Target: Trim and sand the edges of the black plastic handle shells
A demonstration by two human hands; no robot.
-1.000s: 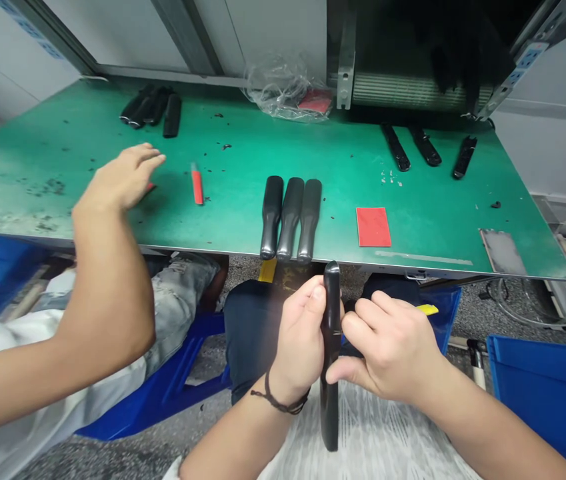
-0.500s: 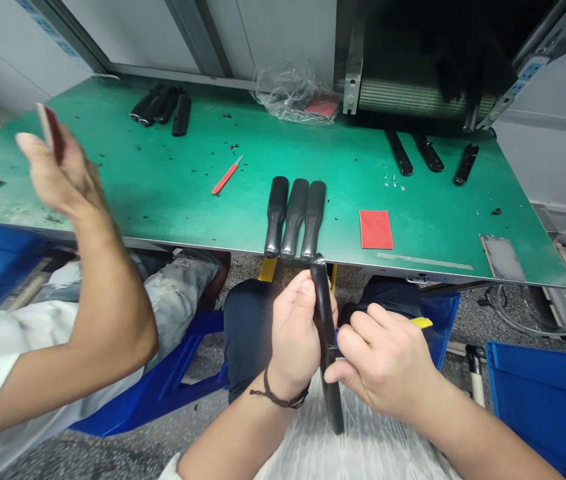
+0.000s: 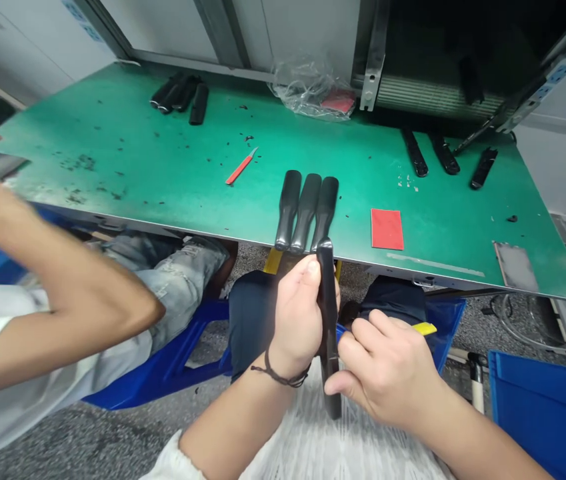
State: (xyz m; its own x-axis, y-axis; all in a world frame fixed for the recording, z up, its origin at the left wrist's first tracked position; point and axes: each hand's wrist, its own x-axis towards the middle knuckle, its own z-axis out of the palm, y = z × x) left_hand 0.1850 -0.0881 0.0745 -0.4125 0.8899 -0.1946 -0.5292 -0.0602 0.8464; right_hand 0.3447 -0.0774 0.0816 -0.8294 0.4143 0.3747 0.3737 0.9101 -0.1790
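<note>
- One black handle (image 3: 329,300) lies in the closed grip of the left hand (image 3: 297,317), near the table (image 3: 187,180).
- Right hand (image 3: 387,367): grip curled round a yellow tool (image 3: 425,329), thumb on the black handle.

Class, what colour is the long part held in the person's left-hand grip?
The long part is black, glossy near its top end; best seen in the head view.

One top: white, fine vertical streaks (image 3: 307,440), with a white sleeve (image 3: 177,461). One bracelet: thin dark cord, loose ends (image 3: 283,379), left wrist (image 3: 287,357). One pair of trousers, dark navy (image 3: 250,320).
</note>
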